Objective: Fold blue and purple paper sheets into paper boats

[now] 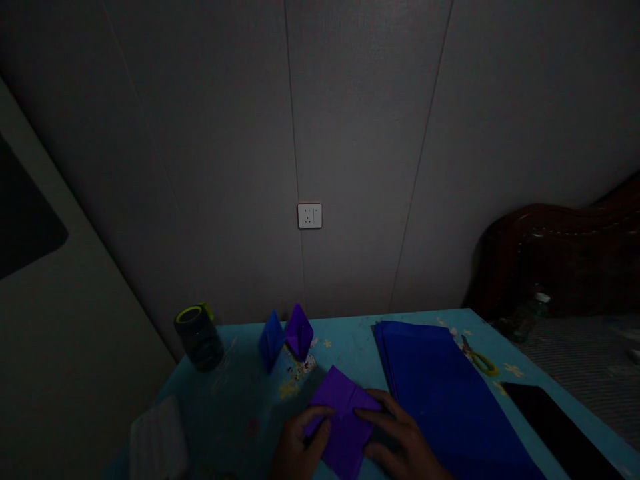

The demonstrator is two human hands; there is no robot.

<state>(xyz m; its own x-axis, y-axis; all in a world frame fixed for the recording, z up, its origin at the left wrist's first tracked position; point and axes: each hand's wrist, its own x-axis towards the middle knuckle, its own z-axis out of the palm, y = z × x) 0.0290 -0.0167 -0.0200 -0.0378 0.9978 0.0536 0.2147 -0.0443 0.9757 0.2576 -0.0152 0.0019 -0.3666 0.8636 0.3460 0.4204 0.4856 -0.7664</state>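
A piece of purple folded paper with creases meeting near its middle is held low in front of me, one corner pointing away. My left hand grips its left corner, the index finger on top and the thumb close to the central crease. On the opposite side, my right hand holds the right corner, fingers bent over the surface. Beyond the paper stand a blue folded paper boat and a purple folded paper boat, side by side. The lower part of the sheet runs down between my hands.
Blue paper sheets lie stacked at right, beside scissors and a flat black object. A dark cup stands back left; a pale box-like object is nearer. The patterned table meets the wall.
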